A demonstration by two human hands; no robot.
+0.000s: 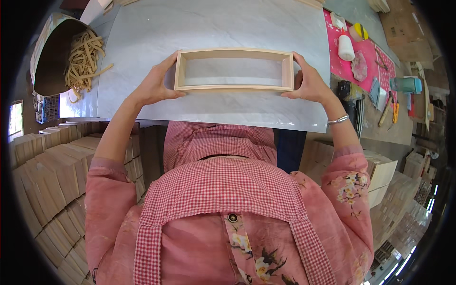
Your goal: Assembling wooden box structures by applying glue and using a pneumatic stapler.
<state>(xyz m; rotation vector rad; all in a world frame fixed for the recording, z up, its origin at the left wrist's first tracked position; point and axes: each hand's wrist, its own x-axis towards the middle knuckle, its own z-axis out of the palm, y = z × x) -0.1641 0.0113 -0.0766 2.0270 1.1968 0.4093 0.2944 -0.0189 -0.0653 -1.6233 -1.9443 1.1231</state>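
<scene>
1. A pale wooden frame point(233, 70), rectangular and open through the middle, lies flat on a grey slab point(213, 28), near the slab's front edge.
2. The left hand point(156, 85) clasps the frame's left end: the thumb presses on the front rail and the fingers curl round the end piece.
3. The right hand point(309, 80) clasps the right end the same way, thumb on the front corner, fingers wrapped behind the end. A silver bangle point(338, 120) sits on that wrist.
4. Both hands pinch the frame between them; neither is spread open.
5. Left of the slab a round tub point(47, 57) holds a tangle of tan bands point(84, 59), some spilling onto the slab's corner.
6. Right of the slab a pink mat point(368, 50) carries a white roll point(346, 47), a yellow tape roll point(358, 32) and a pinkish rag point(359, 66).
7. Further right, on the bench, are a teal bottle point(406, 85) and orange-handled tools point(395, 110).
8. Stacks of wooden boards point(52, 166) stand low on the left; more stacks point(380, 175) stand on the right.
</scene>
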